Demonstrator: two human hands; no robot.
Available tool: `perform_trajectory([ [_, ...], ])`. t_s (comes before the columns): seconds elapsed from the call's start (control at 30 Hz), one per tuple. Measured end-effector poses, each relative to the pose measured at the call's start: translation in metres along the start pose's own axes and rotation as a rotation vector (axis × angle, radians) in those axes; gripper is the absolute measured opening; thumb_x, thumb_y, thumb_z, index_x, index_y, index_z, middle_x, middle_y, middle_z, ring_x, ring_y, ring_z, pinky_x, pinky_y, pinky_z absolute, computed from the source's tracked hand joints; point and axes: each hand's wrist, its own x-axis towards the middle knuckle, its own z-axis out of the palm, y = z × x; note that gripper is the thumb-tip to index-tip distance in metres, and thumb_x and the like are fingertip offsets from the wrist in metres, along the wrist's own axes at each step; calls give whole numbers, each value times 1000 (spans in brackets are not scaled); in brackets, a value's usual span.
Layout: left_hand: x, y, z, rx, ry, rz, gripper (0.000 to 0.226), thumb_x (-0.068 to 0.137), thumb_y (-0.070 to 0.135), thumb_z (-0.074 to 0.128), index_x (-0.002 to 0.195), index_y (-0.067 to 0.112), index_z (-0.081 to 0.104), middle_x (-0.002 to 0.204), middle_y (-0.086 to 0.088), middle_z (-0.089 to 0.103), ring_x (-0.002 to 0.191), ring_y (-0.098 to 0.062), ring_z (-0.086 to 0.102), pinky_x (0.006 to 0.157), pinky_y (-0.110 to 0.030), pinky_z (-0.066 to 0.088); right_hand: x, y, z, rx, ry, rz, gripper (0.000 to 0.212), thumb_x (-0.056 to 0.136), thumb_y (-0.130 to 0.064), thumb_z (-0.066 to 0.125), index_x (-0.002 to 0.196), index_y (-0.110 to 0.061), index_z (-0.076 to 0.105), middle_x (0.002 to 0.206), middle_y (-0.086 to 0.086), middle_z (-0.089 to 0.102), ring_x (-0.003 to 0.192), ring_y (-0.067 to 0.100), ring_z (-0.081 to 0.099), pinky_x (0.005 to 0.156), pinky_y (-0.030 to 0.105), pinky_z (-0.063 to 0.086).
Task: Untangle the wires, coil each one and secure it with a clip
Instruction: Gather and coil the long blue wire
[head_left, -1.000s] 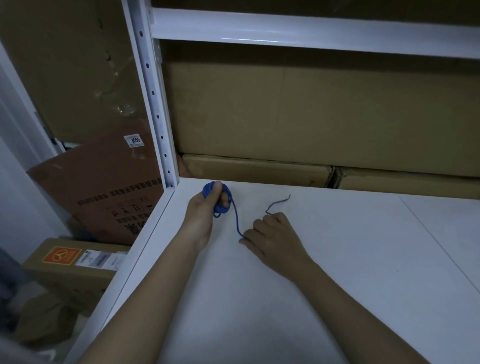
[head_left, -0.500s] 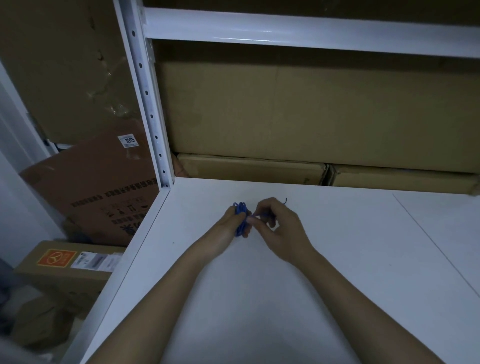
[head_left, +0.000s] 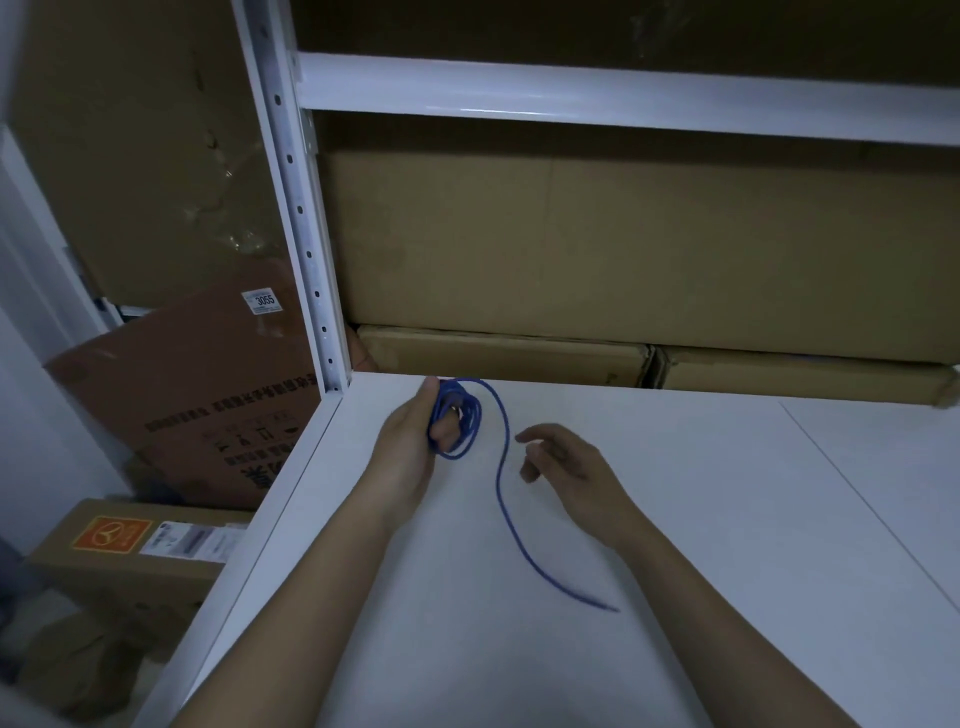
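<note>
While left hand (head_left: 410, 447) grips blue wire (head_left: 501, 467), seemingly coiled, tail loose, right hand (head_left: 563, 462) relaxed.

The white shelf (head_left: 675, 519) lies bare to the right of the hands and toward the viewer, crossed only by the loose tail of the blue wire (head_left: 501, 483). Cardboard boxes (head_left: 623, 249) wall off the back, the upright post (head_left: 306, 234) blocks the back left corner, and a crossbeam (head_left: 623, 96) runs overhead.
</note>
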Motion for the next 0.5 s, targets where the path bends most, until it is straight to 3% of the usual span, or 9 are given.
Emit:
perform_trajectory([
  [0.17, 9, 2, 1, 18, 58, 25, 41, 106, 32, 25, 71, 16, 41, 46, 9, 35, 44, -6, 28, 59, -26, 24, -13, 5, 14, -17, -73, 23, 17, 100, -22, 47, 101, -24, 64, 86, -6, 67, 83, 9, 62, 79, 20, 49],
  [0.37, 5, -6, 13, 65, 5, 32, 42, 106, 33, 23, 74, 14, 43, 48, 8, 35, 47, -8, 29, 60, -27, 26, 1, -12, 19, -4, 118, 21, 3, 91, -25, 63, 94, -27, 63, 78, -6, 60, 62, 3, 53, 60, 15, 42],
  [0.43, 2, -5, 15, -11, -12, 16, 43, 105, 33, 24, 77, 11, 47, 48, 8, 34, 47, -7, 29, 58, -25, 27, 8, -16, 17, 30, 156, 48, 8, 93, -19, 61, 97, -26, 62, 86, -6, 62, 70, 7, 58, 65, 20, 47],
  [0.5, 0, -4, 19, -115, -29, -22, 42, 105, 34, 25, 79, 11, 49, 49, 7, 32, 47, -8, 28, 58, -24, 26, 13, -19, 16, 115, 119, 72, 16, 99, -20, 50, 113, -25, 57, 103, -8, 63, 93, 5, 61, 83, 22, 48],
])
